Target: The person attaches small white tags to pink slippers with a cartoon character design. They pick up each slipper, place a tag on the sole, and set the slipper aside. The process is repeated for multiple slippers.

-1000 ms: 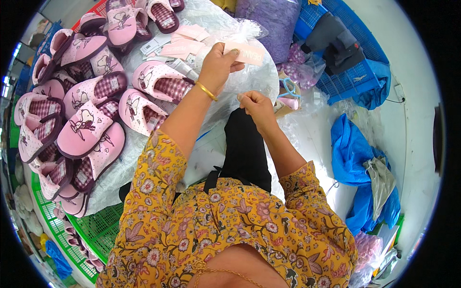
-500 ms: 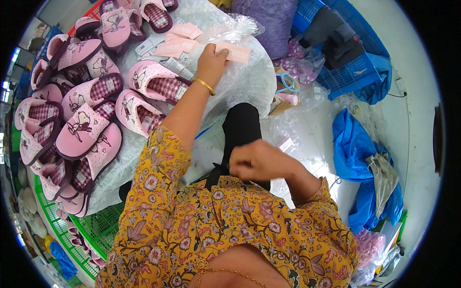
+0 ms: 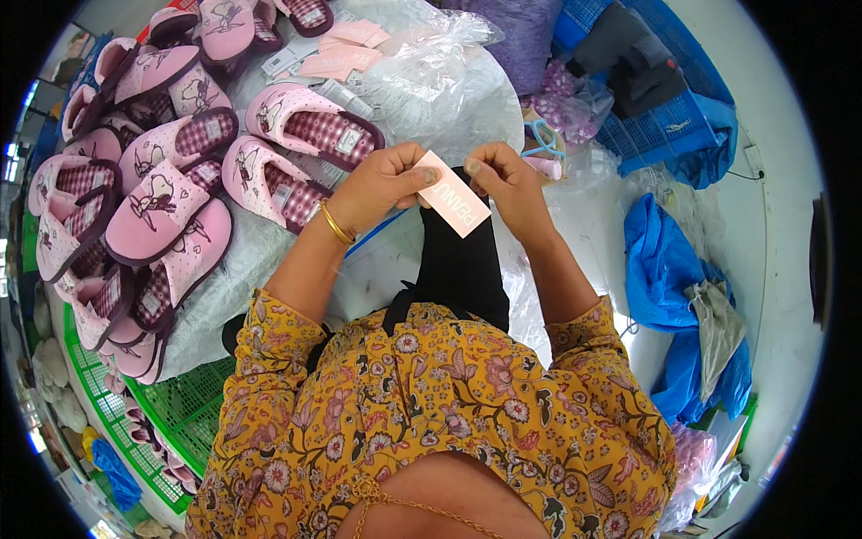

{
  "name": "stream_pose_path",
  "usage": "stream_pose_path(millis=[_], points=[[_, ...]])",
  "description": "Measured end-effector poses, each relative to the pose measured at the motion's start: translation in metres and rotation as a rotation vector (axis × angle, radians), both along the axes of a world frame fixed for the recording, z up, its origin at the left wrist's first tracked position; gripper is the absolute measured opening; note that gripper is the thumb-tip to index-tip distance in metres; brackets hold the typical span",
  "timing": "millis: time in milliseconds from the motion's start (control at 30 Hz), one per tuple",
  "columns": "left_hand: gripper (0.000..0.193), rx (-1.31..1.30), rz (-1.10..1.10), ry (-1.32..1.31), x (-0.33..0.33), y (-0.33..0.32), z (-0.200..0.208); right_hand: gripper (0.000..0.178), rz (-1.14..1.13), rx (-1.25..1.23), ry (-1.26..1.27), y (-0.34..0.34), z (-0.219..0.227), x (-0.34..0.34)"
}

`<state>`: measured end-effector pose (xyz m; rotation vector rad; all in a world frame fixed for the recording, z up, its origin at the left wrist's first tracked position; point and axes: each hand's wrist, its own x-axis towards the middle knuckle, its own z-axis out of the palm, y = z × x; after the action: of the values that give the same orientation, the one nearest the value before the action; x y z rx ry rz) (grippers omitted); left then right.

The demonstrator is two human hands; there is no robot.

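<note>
In front of me, above my black-clad leg, my left hand (image 3: 382,184) pinches a small pink card tag (image 3: 461,205) between thumb and fingers, tilted with its light-lettered face up. My right hand (image 3: 510,184) is closed in a pinch at the card's far right edge; whatever its fingertips hold is too small to make out. Just left of the hands, a pair of pink slippers with plaid insoles lies on the plastic-covered surface: the far slipper (image 3: 314,126) and the near slipper (image 3: 269,184). Beyond them several more pink cards (image 3: 341,58) lie in a loose pile.
A heap of pink slippers (image 3: 153,207) fills the left, beside a green crate (image 3: 193,413). Clear plastic wrap (image 3: 440,72) covers the work surface. Light blue scissors (image 3: 543,136) stand in a small box to the right. A blue basket (image 3: 655,130) holds dark cloth; blue sheeting (image 3: 660,269) lies nearer.
My left hand has drawn the pink card from near the pile toward me. My right hand has risen from my lap to meet the card, fingers now pinched beside it.
</note>
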<state>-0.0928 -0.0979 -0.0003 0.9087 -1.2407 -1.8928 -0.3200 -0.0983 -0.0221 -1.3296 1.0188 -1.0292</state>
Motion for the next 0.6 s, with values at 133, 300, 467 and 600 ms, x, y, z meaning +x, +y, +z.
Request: stream_pose_path(millis=[133, 300, 467, 600], points=[[0.018, -0.053, 0.027, -0.095, -0.001, 0.010, 0.000, 0.014, -0.081, 0.273, -0.476, 0.000, 0.001, 0.020], [0.017, -0.044, 0.045, -0.079, -0.001, 0.017, 0.005, 0.012, -0.048, 0.382, -0.886, -0.012, 0.005, 0.025], [0.016, -0.078, 0.088, -0.080, 0.003, 0.018, -0.002, 0.008, -0.027, 0.428, -1.125, -0.019, 0.018, 0.020], [0.019, -0.207, 0.147, -0.315, 0.003, 0.022, -0.003, 0.004, 0.094, 0.410, -1.222, -0.021, 0.021, 0.005]])
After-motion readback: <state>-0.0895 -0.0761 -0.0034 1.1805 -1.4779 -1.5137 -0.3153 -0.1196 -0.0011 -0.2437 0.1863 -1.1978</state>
